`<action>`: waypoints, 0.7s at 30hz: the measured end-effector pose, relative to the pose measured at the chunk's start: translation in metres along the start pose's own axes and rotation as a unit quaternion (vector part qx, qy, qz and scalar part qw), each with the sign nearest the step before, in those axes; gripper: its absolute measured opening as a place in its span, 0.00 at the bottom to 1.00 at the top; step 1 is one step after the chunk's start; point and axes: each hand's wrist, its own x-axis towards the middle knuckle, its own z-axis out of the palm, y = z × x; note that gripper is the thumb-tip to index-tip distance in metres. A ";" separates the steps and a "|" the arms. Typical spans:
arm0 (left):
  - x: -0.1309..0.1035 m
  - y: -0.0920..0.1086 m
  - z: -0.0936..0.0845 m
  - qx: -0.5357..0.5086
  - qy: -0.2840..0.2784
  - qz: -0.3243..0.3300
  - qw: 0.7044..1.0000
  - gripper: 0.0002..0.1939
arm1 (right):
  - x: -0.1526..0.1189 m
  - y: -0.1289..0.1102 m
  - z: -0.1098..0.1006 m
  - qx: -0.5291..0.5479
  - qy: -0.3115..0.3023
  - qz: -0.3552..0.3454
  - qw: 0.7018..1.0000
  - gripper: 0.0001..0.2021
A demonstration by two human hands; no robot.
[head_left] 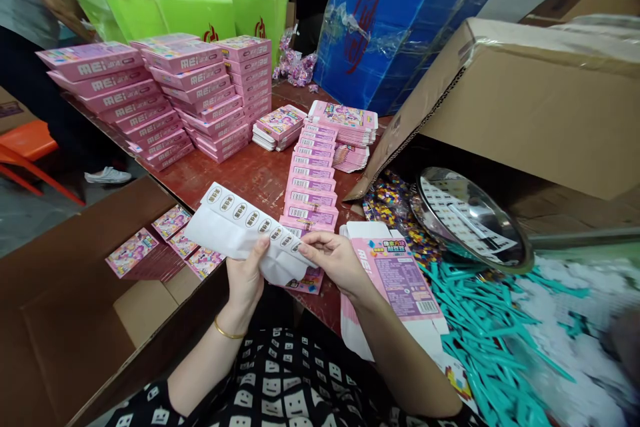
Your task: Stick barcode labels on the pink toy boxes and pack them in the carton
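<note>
Head view looks down on both hands working a white sticker sheet (240,227) just above the near edge of the red bench (250,177). Left hand (246,278) pinches the sheet's lower edge from beneath, thumb on top and fingers closed behind the paper; right hand (336,259) has thumb and forefinger nipped together at the end of the row of round stickers (274,234), so each grip is closed on the sheet. It looks thin, light and floppy, sagging where it is unsupported, and likely to crease or tear if pulled hard; a hold near the edge, clear of the stickers, seems safest. Right beneath the right wrist lies a flattened pink carton (400,280), partly over the bench edge. A row of overlapping pink flat boxes (311,183) runs away from the hands, with tall stacks of pink boxes (165,97) farther back. To the left sits an open cardboard box (75,320) with pink packets inside, close under the sheet. To the right a large tipped cardboard box (525,100), a shiny metal bowl (470,220) and teal plastic strips (480,327) crowd in, so free room is mostly the bare bench patch just ahead of the hands.
</note>
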 end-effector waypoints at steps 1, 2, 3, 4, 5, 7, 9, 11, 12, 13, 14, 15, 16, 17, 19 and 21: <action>0.000 0.000 -0.001 0.001 0.002 0.001 1.000 0.21 | 0.000 0.001 0.001 -0.008 0.007 -0.007 1.000 0.19; 0.000 0.001 -0.001 0.002 0.001 -0.004 1.000 0.20 | 0.000 0.002 0.001 -0.019 0.017 -0.015 1.000 0.18; 0.001 0.001 -0.001 0.004 -0.001 -0.013 1.000 0.20 | 0.001 0.003 0.001 -0.032 0.030 -0.024 0.999 0.18; 0.001 0.002 -0.001 0.006 -0.005 -0.025 1.000 0.21 | 0.001 0.004 0.001 -0.043 0.043 -0.032 0.998 0.18; 0.001 0.004 0.000 0.010 -0.010 -0.037 0.999 0.21 | 0.001 0.005 0.002 -0.051 0.052 -0.037 0.997 0.18; 0.002 0.006 0.001 0.019 -0.011 -0.056 0.998 0.22 | 0.002 0.006 0.002 -0.048 0.053 -0.033 0.997 0.19; 0.003 0.008 0.003 0.026 -0.001 -0.057 0.998 0.23 | 0.002 0.006 0.003 -0.034 0.030 -0.007 0.999 0.20; 0.004 0.009 0.004 0.029 0.011 -0.044 0.999 0.23 | 0.002 0.006 0.003 -0.027 0.002 0.018 0.999 0.21; 0.004 0.009 0.005 0.028 0.015 -0.038 0.999 0.23 | 0.002 0.006 0.003 -0.028 -0.005 0.020 0.999 0.21; 0.005 0.009 0.005 0.024 0.016 -0.036 0.999 0.23 | 0.003 0.007 0.003 -0.035 -0.009 0.014 0.999 0.21; 0.005 0.008 0.006 0.019 0.016 -0.036 0.999 0.23 | 0.003 0.008 0.003 -0.046 -0.009 0.000 0.999 0.21; 0.005 0.008 0.007 0.013 0.015 -0.038 0.999 0.23 | 0.003 0.009 0.002 -0.064 -0.008 -0.018 0.998 0.21; 0.005 0.008 0.007 0.006 0.014 -0.041 0.999 0.23 | 0.003 0.011 0.002 -0.086 -0.008 -0.037 0.996 0.21; 0.005 0.007 0.008 0.001 0.013 -0.042 0.999 0.24 | 0.004 0.013 0.001 -0.111 -0.013 -0.053 0.992 0.21; 0.004 0.007 0.008 -0.004 0.012 -0.042 0.999 0.24 | 0.004 0.016 -0.001 -0.162 -0.023 -0.075 0.984 0.20; 0.003 0.006 0.009 -0.005 0.015 -0.038 0.999 0.24 | 0.003 0.017 -0.002 -0.198 -0.007 -0.106 0.974 0.17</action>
